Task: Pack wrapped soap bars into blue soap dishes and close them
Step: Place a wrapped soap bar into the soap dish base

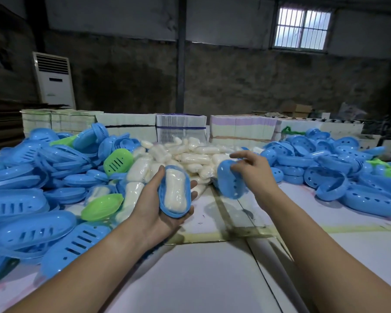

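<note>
My left hand [154, 208] cradles a blue soap dish half [163, 199] from below, thumb on its left rim, fingertips showing past its right rim. A white wrapped soap bar [174, 190] lies inside it. To the right, my right hand [253, 170] grips a second blue dish half [229, 180] with small holes, its domed side facing the camera, held above the table. The two halves are apart. A heap of wrapped soap bars [194, 157] lies just behind both hands.
A big pile of blue slotted dish halves [27, 199] with a few green ones [102, 206] covers the table's left. Blue perforated halves [339, 168] are heaped at right. Stacks of flat cartons [181, 127] line the far edge. White tabletop [201, 279] lies in front.
</note>
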A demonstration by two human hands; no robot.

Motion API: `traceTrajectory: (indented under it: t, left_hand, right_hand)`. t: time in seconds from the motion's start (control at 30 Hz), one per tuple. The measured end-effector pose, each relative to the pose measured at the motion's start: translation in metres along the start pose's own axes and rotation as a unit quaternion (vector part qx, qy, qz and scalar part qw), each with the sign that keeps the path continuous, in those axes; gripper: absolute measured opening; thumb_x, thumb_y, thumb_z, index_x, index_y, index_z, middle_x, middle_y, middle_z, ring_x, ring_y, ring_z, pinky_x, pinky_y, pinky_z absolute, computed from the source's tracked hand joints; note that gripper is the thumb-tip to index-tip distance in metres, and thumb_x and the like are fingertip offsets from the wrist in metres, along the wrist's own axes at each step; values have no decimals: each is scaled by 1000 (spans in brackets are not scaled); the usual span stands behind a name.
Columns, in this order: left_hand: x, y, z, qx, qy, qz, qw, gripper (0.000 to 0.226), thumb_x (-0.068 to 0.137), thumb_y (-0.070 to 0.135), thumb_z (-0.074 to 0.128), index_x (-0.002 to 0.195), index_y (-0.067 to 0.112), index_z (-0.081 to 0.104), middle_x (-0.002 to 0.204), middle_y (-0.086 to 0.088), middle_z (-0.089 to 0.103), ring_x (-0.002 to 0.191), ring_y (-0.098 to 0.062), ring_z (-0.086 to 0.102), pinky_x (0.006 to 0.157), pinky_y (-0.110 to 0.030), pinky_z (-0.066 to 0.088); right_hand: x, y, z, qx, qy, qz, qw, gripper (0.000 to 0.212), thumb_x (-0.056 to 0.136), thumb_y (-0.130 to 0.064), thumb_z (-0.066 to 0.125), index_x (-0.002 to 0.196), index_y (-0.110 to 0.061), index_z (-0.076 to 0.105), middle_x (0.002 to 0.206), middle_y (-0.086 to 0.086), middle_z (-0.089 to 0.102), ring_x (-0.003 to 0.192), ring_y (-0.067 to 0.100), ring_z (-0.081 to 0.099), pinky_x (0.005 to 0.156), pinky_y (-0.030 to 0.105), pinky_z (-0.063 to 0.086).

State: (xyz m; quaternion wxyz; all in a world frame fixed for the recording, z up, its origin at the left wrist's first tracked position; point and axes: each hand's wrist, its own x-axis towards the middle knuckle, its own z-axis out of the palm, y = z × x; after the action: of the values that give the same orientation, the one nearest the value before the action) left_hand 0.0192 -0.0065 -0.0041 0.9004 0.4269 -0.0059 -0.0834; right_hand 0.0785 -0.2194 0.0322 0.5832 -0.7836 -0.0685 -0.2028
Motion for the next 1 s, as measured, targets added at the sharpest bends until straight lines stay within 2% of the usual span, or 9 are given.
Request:
traceTrajectory:
  t: [0.17, 0.3, 0.37, 0.47, 0.53, 0.63, 0.8, 0.93, 1.0]
  left_hand:
    - [1, -1, 1, -13, 11, 19, 1000, 49, 91, 60, 55, 111, 17, 70, 92, -7, 75, 69, -23, 73, 67, -33, 49]
    - [-1, -4, 3, -19, 6, 0, 1000, 43, 92, 58, 55, 115, 24, 69, 110, -8, 76, 89, -31, 76, 80, -48, 56]
    - [-3, -5, 6, -48, 0, -26, 998, 41, 91, 54, 60, 110, 19, 72, 107, -11, 75, 83, -32, 74, 77, -48, 59]
    - [-4, -6, 9, -82, -21, -50, 995, 42, 83, 49, 68, 88, 10, 82, 98, -14, 75, 73, -31, 73, 69, -41, 59]
    - [-1, -6, 8, -80, -23, -42, 996, 42, 80, 50, 67, 83, 11, 83, 96, -14, 76, 72, -31, 74, 67, -42, 59]
    - [-1, -4, 9, -59, -15, -45, 997, 40, 83, 49, 67, 83, 11, 83, 93, -12, 77, 72, -29, 75, 67, -43, 61]
    - [-6, -6, 14, -48, -21, -58, 997, 26, 80, 30, 71, 87, 8, 82, 93, -13, 76, 74, -29, 75, 65, -41, 63]
    - [-7, 1, 13, -70, 15, -24, 997, 34, 94, 29, 65, 120, 7, 69, 108, -18, 75, 80, -31, 76, 61, -41, 63]
    - [-6, 3, 10, -65, 32, -19, 997, 42, 96, 32, 63, 133, 10, 62, 116, -20, 72, 82, -32, 76, 58, -40, 62]
  right_hand:
    - [-10, -27, 2, 377, -154, 103, 907, 30, 80, -3, 61, 105, -18, 67, 90, 7, 61, 86, 20, 55, 68, 32, 48]
    - [-17, -24, 14, 519, -201, 174, 812, 26, 76, -3, 60, 97, -17, 67, 85, 6, 63, 85, 22, 60, 93, 41, 42]
    - [-22, -21, 27, 476, -177, 157, 847, 16, 89, -7, 56, 98, -17, 66, 85, 4, 67, 85, 20, 61, 92, 41, 43]
    - [-31, -16, 47, 247, -79, 56, 964, 22, 102, -23, 47, 96, -21, 68, 85, -6, 71, 83, 12, 63, 71, 27, 49]
    - [-36, -9, 57, 96, -24, -11, 995, 25, 101, -30, 45, 92, -24, 67, 85, -9, 69, 82, 11, 63, 67, 28, 50]
    - [-45, -1, 68, -73, -4, -95, 993, 24, 101, -32, 44, 87, -23, 61, 81, -7, 64, 80, 15, 60, 74, 41, 49]
    - [-54, -10, 68, -115, -8, -126, 985, 25, 96, -51, 45, 89, -31, 59, 81, -10, 64, 77, 7, 59, 73, 40, 51]
    - [-56, -16, 64, -170, -149, -104, 969, 64, 75, -75, 47, 134, -49, 48, 116, -16, 56, 104, 5, 55, 88, 31, 48]
    - [-58, -16, 64, -159, -216, -76, 960, 84, 65, -75, 53, 143, -55, 31, 121, -18, 56, 100, -3, 58, 80, 20, 48]
